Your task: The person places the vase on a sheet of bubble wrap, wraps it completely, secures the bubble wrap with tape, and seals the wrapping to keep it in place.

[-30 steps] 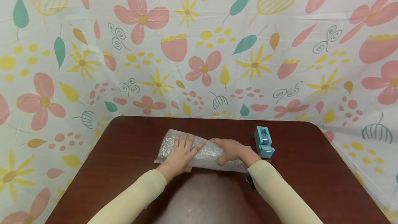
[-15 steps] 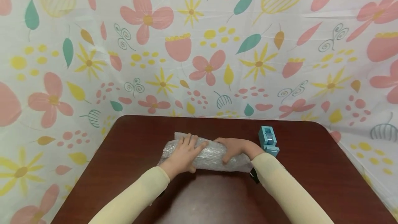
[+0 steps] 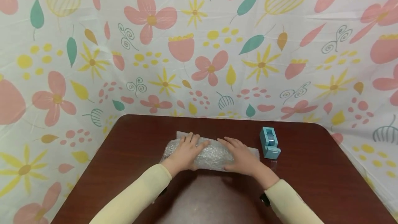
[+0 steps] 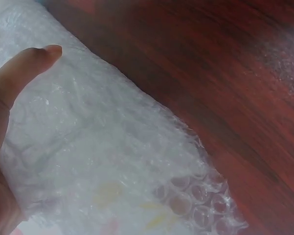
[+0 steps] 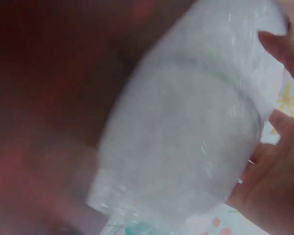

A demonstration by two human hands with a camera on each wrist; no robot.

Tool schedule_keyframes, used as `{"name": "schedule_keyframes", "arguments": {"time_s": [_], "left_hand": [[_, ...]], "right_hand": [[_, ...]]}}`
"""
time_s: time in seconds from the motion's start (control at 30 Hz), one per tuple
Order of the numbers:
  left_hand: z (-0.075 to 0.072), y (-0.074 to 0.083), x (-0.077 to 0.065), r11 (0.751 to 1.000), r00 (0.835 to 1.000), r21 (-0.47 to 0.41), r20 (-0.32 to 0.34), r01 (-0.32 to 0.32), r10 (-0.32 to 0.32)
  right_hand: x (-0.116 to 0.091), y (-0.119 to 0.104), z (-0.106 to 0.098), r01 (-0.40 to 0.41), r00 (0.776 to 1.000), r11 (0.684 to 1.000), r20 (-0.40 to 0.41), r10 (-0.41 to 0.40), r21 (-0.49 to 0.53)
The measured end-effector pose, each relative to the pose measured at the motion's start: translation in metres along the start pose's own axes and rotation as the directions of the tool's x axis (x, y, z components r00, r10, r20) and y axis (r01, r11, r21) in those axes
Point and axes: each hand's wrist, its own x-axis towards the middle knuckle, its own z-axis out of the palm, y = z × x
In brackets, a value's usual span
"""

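A bundle rolled in bubble wrap (image 3: pixel 212 155) lies crosswise on the dark wooden table (image 3: pixel 136 134). My left hand (image 3: pixel 186 150) holds its left half, fingers spread over the top and thumb on the near side. On the right half my right hand (image 3: pixel 243 156) holds it the same way, fingers reaching over to the far side. Large bubbles line the open end of the bubble wrap (image 4: pixel 200 203) in the left wrist view. The right wrist view is blurred and shows the right hand (image 5: pixel 269 183) around the wrap. Whatever lies inside the roll is hidden.
A light blue tape dispenser (image 3: pixel 269 144) stands right of the bundle, close to my right hand. Behind the table hangs a white curtain (image 3: pixel 199 44) printed with flowers and leaves. The table's far edge runs along it.
My right hand has shifted right along the roll and turned, its fingers now spread over the top. The left hand stays on the left half. The view has swung slightly left.
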Motion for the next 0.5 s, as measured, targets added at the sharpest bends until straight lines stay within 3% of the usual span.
{"name": "schedule_keyframes", "arguments": {"time_s": [0.07, 0.17, 0.33, 0.5], "left_hand": [[0.0, 0.001, 0.001, 0.999, 1.0, -0.033, 0.017, 0.005, -0.004], [-0.001, 0.002, 0.003, 0.997, 1.0, -0.082, 0.028, 0.008, -0.006], [-0.004, 0.001, 0.009, 0.993, 0.999, -0.112, 0.042, 0.022, -0.018], [-0.009, -0.006, 0.016, 0.985, 0.991, -0.161, 0.123, 0.067, -0.048]], "right_hand": [[-0.011, -0.002, 0.006, 0.038, 0.996, 0.999, -0.079, -0.04, -0.024], [-0.023, -0.006, 0.015, 0.029, 0.989, 0.996, -0.139, -0.041, -0.084], [-0.027, -0.009, 0.026, -0.039, 0.991, 0.984, -0.131, 0.016, -0.176], [-0.02, -0.008, 0.036, -0.04, 0.989, 0.953, -0.145, -0.004, -0.3]]}}
